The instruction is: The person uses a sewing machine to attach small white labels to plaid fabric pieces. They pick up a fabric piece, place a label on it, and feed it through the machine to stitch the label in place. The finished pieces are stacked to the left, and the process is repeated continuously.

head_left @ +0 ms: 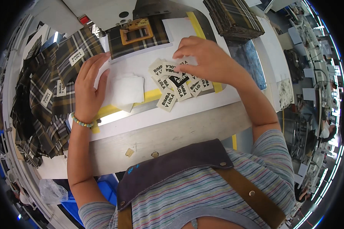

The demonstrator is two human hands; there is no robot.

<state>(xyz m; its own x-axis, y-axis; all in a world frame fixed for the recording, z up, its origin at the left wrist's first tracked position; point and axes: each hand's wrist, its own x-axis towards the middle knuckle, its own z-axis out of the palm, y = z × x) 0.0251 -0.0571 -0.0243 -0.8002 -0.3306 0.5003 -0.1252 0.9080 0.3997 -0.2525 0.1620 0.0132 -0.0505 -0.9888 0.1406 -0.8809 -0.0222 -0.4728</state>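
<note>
My left hand [90, 84], a beaded bracelet at its wrist, is open with fingers stretched and thumb apart. It is nearest the labelled plaid fabric pieces [90, 44] on the left and a small stack of white paper squares [128, 89]. Over a loose pile of cream fabric labels [166, 100] with dark lettering hovers my right hand [208, 59], open, thumb and curved fingers apart. One black label [178, 80] lies among the cream ones. Beyond the hands, a yellow-brown clamp frame [149, 34] sits on a flat plaid piece [116, 47] under the sewing machine.
A heap of plaid pieces [42, 110], some with labels, covers the table's left side. At the far right stands a tall stack of folded plaid fabric [237, 19]. Yellow tape [197, 26] marks the white work surface. A blue bin [74, 208] is below at left.
</note>
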